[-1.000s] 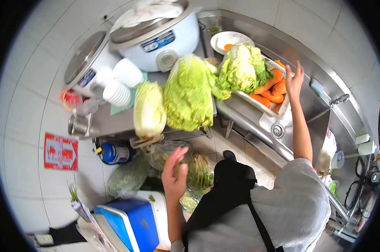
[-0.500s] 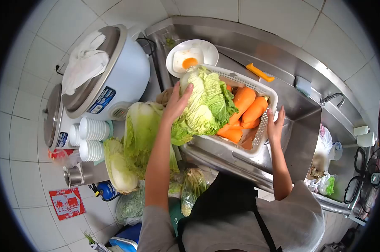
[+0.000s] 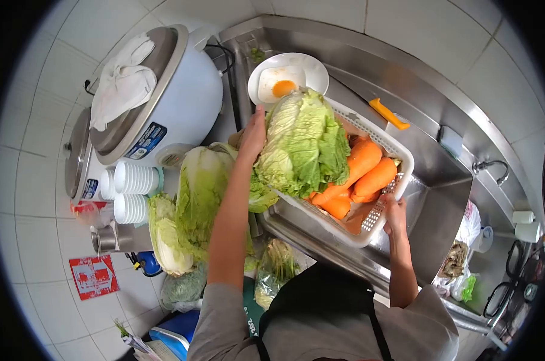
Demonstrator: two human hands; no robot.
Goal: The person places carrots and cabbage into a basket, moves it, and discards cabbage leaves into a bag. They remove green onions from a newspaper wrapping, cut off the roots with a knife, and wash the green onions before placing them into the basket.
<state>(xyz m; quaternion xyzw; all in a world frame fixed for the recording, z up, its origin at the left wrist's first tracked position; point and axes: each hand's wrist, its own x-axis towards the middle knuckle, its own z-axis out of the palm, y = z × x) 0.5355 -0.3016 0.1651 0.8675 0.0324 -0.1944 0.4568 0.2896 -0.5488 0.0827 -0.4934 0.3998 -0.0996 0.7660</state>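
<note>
A white plastic basket (image 3: 405, 157) holds several orange carrots (image 3: 372, 174) on its right side and a head of napa cabbage (image 3: 308, 144) on its left. It sits tilted over the steel sink. My right hand (image 3: 395, 215) is closed on the basket's near right rim. At the left side of the cabbage is my left hand (image 3: 253, 135), its fingertips mostly hidden behind the leaves, so I cannot tell its grip. More napa cabbages (image 3: 199, 180) lie to the left, beside my left forearm.
Behind the basket stands a white plate (image 3: 317, 71), with a yellow-handled knife (image 3: 388, 113) to its right. A sponge (image 3: 451, 141) and faucet (image 3: 494, 169) are farther right. Rice cookers (image 3: 188, 90) and stacked white cups (image 3: 134, 186) stand left. Bagged vegetables (image 3: 185, 289) sit below.
My right hand has gone from flat and spread beside the basket to gripping its rim. The basket has come nearer to me, and the cabbage has turned. My left hand has slid off the cabbage's face.
</note>
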